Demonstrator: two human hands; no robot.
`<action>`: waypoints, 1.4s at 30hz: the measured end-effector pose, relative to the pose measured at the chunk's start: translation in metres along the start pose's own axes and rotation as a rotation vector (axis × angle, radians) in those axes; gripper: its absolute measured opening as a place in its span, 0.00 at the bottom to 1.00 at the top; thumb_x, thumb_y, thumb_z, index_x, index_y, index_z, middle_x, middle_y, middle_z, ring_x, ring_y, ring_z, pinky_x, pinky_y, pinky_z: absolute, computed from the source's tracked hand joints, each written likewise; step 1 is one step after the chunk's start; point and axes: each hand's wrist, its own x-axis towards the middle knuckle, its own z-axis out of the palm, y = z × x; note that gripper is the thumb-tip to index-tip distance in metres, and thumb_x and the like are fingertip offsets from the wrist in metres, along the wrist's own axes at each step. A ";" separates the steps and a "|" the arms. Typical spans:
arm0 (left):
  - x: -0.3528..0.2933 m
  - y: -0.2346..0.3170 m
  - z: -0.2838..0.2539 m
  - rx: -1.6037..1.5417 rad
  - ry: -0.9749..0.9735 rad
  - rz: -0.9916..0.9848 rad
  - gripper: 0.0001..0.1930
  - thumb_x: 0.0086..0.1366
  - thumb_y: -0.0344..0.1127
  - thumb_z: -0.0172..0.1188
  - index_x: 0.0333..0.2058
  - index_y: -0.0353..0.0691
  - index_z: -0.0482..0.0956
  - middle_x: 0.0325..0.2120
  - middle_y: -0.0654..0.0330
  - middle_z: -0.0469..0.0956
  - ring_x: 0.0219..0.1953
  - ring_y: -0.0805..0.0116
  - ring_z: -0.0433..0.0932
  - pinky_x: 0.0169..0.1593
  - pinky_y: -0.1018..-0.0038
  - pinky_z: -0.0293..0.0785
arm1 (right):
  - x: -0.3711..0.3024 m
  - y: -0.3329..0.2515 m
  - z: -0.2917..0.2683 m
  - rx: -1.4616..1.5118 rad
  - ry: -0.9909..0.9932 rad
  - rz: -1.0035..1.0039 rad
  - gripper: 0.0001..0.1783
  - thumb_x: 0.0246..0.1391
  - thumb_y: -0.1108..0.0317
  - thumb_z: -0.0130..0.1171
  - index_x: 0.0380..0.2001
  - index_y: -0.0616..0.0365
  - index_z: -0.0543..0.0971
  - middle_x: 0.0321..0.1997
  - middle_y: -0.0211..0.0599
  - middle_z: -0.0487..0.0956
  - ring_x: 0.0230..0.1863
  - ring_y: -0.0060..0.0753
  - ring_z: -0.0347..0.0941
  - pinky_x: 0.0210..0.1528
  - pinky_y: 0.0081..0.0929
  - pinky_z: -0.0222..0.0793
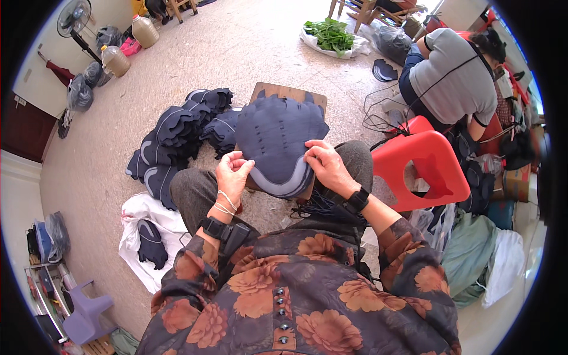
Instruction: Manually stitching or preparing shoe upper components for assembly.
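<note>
Hands [231, 176]: pinching navy fabric stack's [275, 133] edges | open white bag [358, 45]: leafy greens [328, 36]

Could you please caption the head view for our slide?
Left hand and right hand pinch stacked dark fabric pieces at the edges.

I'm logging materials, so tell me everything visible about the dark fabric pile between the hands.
The dark fabric pile looks like layered navy cloth, with rows of short marks down the middle, a ragged far edge and a curved grey band along its rounded near end. It lies on a wooden board; the left hand and right hand pinch its edges beside the band.
</note>
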 end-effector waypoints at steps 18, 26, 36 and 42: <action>0.036 0.018 0.022 -0.138 -0.159 -0.195 0.24 0.56 0.34 0.72 0.48 0.30 0.74 0.43 0.53 0.79 0.42 0.65 0.80 0.49 0.73 0.76 | 0.007 0.027 0.005 0.063 0.160 0.171 0.05 0.54 0.74 0.55 0.28 0.64 0.78 0.47 0.52 0.76 0.57 0.51 0.70 0.57 0.37 0.66; 0.035 0.042 0.028 -0.276 -0.386 -0.324 0.29 0.56 0.36 0.72 0.54 0.33 0.70 0.47 0.54 0.77 0.47 0.61 0.77 0.53 0.66 0.75 | 0.004 0.041 0.007 0.242 0.134 0.247 0.05 0.58 0.72 0.55 0.31 0.62 0.78 0.56 0.42 0.72 0.54 0.32 0.70 0.50 0.26 0.68; 0.018 0.030 0.047 -0.383 -0.335 -0.272 0.30 0.57 0.30 0.68 0.57 0.34 0.67 0.50 0.52 0.74 0.50 0.57 0.76 0.53 0.62 0.76 | 0.001 0.046 0.004 0.477 0.124 0.313 0.05 0.59 0.72 0.55 0.31 0.62 0.76 0.51 0.42 0.74 0.54 0.31 0.69 0.53 0.28 0.65; 0.024 0.019 0.037 -0.431 -0.359 -0.245 0.25 0.58 0.28 0.67 0.54 0.33 0.70 0.47 0.52 0.76 0.48 0.58 0.78 0.53 0.63 0.76 | 0.000 0.045 -0.001 0.336 0.059 0.251 0.06 0.60 0.72 0.54 0.32 0.63 0.76 0.45 0.41 0.77 0.51 0.28 0.70 0.52 0.25 0.65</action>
